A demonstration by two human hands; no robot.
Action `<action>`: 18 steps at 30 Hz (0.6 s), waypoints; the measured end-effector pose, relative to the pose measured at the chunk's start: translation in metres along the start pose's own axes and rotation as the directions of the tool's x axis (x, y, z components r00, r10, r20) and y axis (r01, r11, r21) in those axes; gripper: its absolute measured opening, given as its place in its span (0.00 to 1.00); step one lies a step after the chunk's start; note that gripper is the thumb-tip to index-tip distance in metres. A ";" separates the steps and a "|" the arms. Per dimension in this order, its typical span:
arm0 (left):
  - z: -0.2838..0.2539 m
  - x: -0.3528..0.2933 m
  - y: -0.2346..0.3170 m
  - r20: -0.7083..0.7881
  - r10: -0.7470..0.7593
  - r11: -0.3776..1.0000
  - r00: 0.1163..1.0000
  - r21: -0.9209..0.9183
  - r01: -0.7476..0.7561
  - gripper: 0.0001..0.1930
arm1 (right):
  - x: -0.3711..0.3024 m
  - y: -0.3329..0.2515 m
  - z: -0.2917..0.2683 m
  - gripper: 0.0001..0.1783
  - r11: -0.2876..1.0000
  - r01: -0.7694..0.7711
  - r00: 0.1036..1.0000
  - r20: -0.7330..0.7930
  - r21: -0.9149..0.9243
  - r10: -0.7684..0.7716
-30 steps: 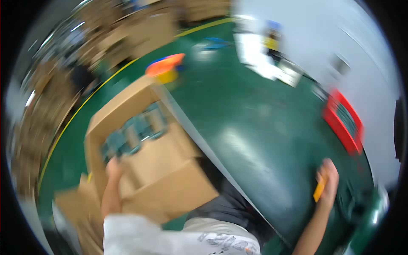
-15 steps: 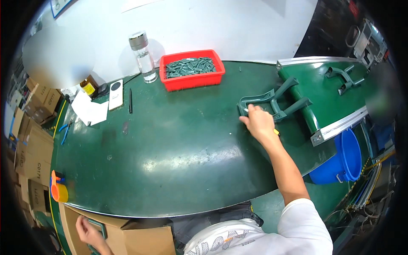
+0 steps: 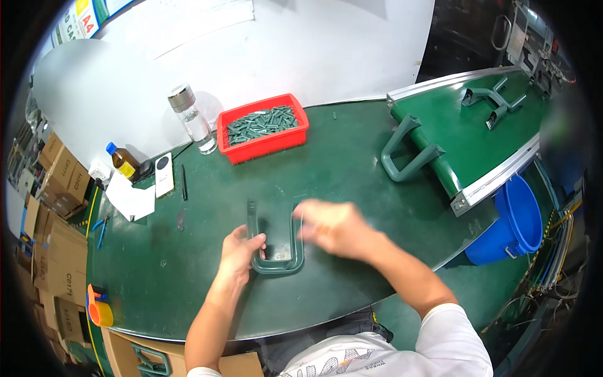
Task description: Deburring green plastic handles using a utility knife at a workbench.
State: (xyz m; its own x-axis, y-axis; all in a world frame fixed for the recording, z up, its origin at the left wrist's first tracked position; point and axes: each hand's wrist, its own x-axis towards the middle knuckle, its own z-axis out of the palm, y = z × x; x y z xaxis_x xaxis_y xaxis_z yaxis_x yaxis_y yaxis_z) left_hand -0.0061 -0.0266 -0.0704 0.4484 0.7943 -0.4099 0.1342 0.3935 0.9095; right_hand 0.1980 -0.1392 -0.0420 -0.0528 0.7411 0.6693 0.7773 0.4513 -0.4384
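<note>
A dark green U-shaped plastic piece [image 3: 278, 266] lies near the middle of the green table, with its bend toward me. My left hand [image 3: 236, 256] is closed round its left leg, the thumb over the inner side. At the upper end of the right leg is my right hand [image 3: 336, 227], its fingers curled and smeared by motion; what they pinch is hidden. A second green U-shaped piece [image 3: 402, 171] leans at the conveyor's end, apart from both hands. More green pieces [image 3: 151, 360] sit in a cardboard box [image 3: 119, 349] below the table's front edge.
A red tub [image 3: 270, 149] of small green pieces stands at the back beside a glass bottle [image 3: 200, 131]. On the right are the conveyor [image 3: 465, 135] carrying another green piece [image 3: 493, 103] and a blue bucket [image 3: 512, 217]. An orange-yellow cup [image 3: 100, 313] sits front left.
My left hand has come up from the cardboard box to the table. My right hand has moved left from the conveyor's end. One U-shaped piece now lies between my hands.
</note>
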 end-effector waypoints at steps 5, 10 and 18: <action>0.004 0.017 0.016 -0.076 0.213 0.966 0.974 -0.131 -0.221 0.07 | -0.033 0.126 -0.067 0.08 0.339 -0.500 0.797 -0.270 -0.797 0.541; -0.001 0.010 0.071 -0.175 0.467 0.816 0.867 -0.293 -0.498 0.14 | -0.041 0.133 -0.058 0.07 0.317 -0.434 0.729 -0.122 -0.843 0.674; -0.004 -0.003 0.089 -0.274 0.708 0.527 0.650 -0.407 -0.746 0.17 | 0.004 0.047 -0.005 0.08 0.759 -0.290 0.873 0.163 -0.583 0.459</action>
State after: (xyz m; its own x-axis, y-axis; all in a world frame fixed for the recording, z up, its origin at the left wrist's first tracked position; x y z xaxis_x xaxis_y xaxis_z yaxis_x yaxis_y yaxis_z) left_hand 0.0007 0.0084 0.0111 0.1441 0.9223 0.3585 -0.6237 -0.1966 0.7565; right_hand 0.2376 -0.1172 -0.0570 0.2086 0.9353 0.2858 0.9706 -0.1622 -0.1776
